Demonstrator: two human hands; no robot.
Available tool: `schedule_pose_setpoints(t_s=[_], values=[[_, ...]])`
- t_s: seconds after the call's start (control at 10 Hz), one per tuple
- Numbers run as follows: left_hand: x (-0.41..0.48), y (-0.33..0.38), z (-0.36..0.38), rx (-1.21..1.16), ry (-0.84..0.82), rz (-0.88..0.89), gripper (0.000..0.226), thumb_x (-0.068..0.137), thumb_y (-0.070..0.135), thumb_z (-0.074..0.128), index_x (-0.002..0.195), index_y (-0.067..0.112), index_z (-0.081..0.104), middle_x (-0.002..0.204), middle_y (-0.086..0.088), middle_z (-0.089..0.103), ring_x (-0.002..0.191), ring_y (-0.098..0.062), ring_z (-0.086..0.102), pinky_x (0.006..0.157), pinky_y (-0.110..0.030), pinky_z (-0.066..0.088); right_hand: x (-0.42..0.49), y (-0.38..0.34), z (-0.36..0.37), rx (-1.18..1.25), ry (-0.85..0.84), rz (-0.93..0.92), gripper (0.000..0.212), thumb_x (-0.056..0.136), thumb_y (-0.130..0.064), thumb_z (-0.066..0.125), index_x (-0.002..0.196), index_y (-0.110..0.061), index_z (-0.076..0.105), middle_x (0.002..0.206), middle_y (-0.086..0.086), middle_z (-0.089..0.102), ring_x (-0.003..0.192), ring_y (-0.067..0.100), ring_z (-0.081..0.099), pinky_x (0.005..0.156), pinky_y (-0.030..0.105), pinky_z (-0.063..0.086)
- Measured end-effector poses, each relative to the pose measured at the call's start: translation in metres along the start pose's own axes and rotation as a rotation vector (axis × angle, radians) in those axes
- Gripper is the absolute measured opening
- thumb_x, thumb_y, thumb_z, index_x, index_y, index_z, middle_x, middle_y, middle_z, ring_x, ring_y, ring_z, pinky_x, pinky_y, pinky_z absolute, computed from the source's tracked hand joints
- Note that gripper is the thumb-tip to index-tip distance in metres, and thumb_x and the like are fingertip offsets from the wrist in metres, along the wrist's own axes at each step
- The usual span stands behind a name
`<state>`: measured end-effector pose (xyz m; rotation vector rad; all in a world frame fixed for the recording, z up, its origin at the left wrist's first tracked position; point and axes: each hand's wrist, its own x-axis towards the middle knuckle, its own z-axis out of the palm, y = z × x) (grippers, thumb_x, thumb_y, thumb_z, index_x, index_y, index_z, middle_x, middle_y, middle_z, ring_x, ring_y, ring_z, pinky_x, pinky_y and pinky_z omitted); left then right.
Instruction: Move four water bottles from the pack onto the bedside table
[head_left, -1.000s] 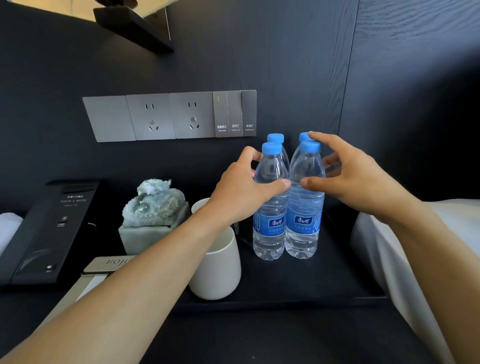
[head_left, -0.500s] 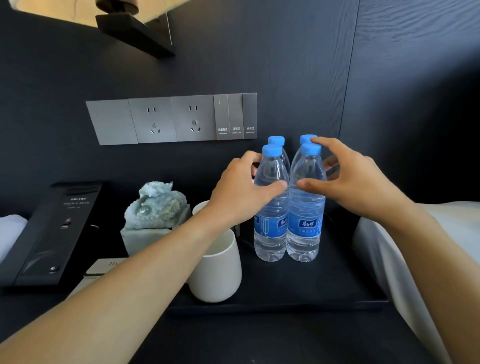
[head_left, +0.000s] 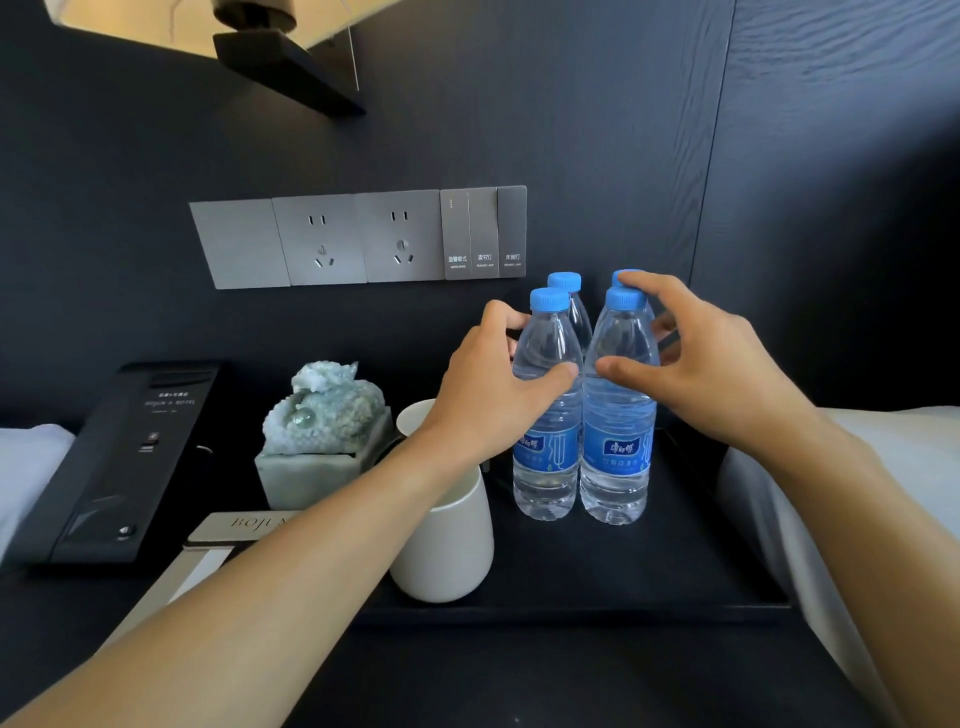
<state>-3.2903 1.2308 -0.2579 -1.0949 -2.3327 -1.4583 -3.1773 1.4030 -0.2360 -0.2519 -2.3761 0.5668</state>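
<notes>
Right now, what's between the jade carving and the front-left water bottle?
In the head view: the white cup and the left hand, whose forearm crosses over the cup to the front-left water bottle from beside the jade carving.

Four capped water bottles stood upright, clustered on black tray. Left hand cupped them at nine o'clock, right hand at three o'clock.

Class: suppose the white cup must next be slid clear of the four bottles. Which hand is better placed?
Left hand: its forearm already passes over the white cup; the right hand is beyond the bottles.
</notes>
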Motion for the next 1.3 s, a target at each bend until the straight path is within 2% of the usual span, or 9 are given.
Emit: schedule_pose_setpoints(t_s=[0.1, 0.2, 0.3, 0.4, 0.6, 0.9, 1.1, 1.2, 1.3], values=[[0.001, -0.001, 0.001, -0.005, -0.020, -0.010, 0.050, 0.081, 0.044, 0.081, 0.116, 0.029, 0.047, 0.109, 0.005, 0.063, 0.099, -0.015, 0.064, 0.080, -0.034, 0.058, -0.001, 0.000, -0.001, 0.007, 0.007, -0.002, 0.077, 0.078, -0.046, 0.078, 0.145, -0.042, 0.040, 0.108, -0.003, 0.063, 0.087, 0.011, 0.064, 0.084, 0.037, 0.057], [0.003, 0.002, -0.003, -0.002, -0.069, -0.026, 0.053, 0.085, 0.041, 0.078, 0.125, 0.029, 0.045, 0.106, 0.010, 0.056, 0.094, -0.011, 0.060, 0.072, -0.023, 0.049, -0.002, 0.001, -0.003, 0.032, 0.032, -0.012, 0.074, 0.078, -0.040, 0.080, 0.144, -0.036, 0.045, 0.103, -0.006, 0.059, 0.083, 0.002, 0.061, 0.082, 0.031, 0.053], [0.005, 0.002, -0.006, -0.031, -0.115, -0.069, 0.059, 0.086, 0.035, 0.076, 0.137, 0.030, 0.047, 0.105, 0.011, 0.053, 0.091, -0.009, 0.058, 0.068, -0.019, 0.043, -0.003, 0.000, -0.001, 0.019, 0.061, -0.018, 0.075, 0.078, -0.037, 0.082, 0.144, -0.033, 0.047, 0.105, -0.006, 0.060, 0.084, 0.009, 0.063, 0.084, 0.031, 0.054], [0.005, 0.000, -0.004, 0.033, -0.114, -0.036, 0.065, 0.083, 0.040, 0.079, 0.140, 0.031, 0.050, 0.116, 0.004, 0.055, 0.100, -0.013, 0.059, 0.076, -0.023, 0.049, -0.003, 0.000, 0.002, 0.017, 0.098, -0.013, 0.074, 0.076, -0.037, 0.083, 0.142, -0.033, 0.050, 0.103, -0.002, 0.065, 0.088, 0.016, 0.066, 0.086, 0.034, 0.056], [0.004, -0.005, 0.002, 0.026, -0.046, -0.041, 0.067, 0.080, 0.048, 0.082, 0.136, 0.033, 0.051, 0.117, 0.000, 0.061, 0.104, -0.017, 0.064, 0.087, -0.034, 0.056, -0.002, 0.000, 0.004, -0.008, 0.103, -0.008, 0.075, 0.076, -0.041, 0.081, 0.143, -0.034, 0.048, 0.107, 0.003, 0.067, 0.093, 0.020, 0.067, 0.088, 0.040, 0.057], [0.005, -0.004, -0.001, 0.012, -0.079, -0.058, 0.068, 0.079, 0.048, 0.083, 0.136, 0.031, 0.050, 0.108, 0.004, 0.065, 0.097, -0.012, 0.065, 0.079, -0.028, 0.056, -0.001, 0.003, 0.004, -0.023, 0.044, -0.010, 0.080, 0.079, -0.044, 0.077, 0.148, -0.036, 0.038, 0.123, 0.005, 0.065, 0.103, 0.022, 0.066, 0.092, 0.048, 0.058], [0.006, -0.007, 0.000, -0.020, -0.086, -0.071, 0.070, 0.078, 0.048, 0.084, 0.137, 0.032, 0.049, 0.109, 0.008, 0.066, 0.096, -0.005, 0.063, 0.080, -0.028, 0.055, 0.000, 0.006, 0.007, -0.013, 0.043, -0.024, 0.081, 0.078, -0.047, 0.075, 0.148, -0.038, 0.037, 0.121, 0.004, 0.065, 0.103, 0.021, 0.066, 0.092, 0.049, 0.058], [0.002, -0.007, 0.000, -0.031, -0.060, -0.069, 0.081, 0.074, 0.054, 0.084, 0.142, 0.035, 0.044, 0.117, 0.007, 0.063, 0.102, -0.008, 0.064, 0.089, -0.037, 0.057, 0.000, 0.008, 0.003, 0.011, 0.038, -0.034, 0.083, 0.078, -0.049, 0.074, 0.151, -0.037, 0.035, 0.122, 0.003, 0.064, 0.104, 0.020, 0.065, 0.093, 0.045, 0.057], [-0.011, 0.006, -0.004, 0.137, 0.159, 0.003, 0.085, 0.072, 0.060, 0.080, 0.143, 0.037, 0.039, 0.125, 0.007, 0.052, 0.112, -0.010, 0.054, 0.087, -0.033, 0.051, -0.006, 0.004, 0.004, 0.062, 0.062, 0.011, 0.080, 0.083, -0.054, 0.071, 0.152, -0.036, 0.035, 0.119, 0.002, 0.058, 0.100, 0.015, 0.061, 0.092, 0.035, 0.052]])
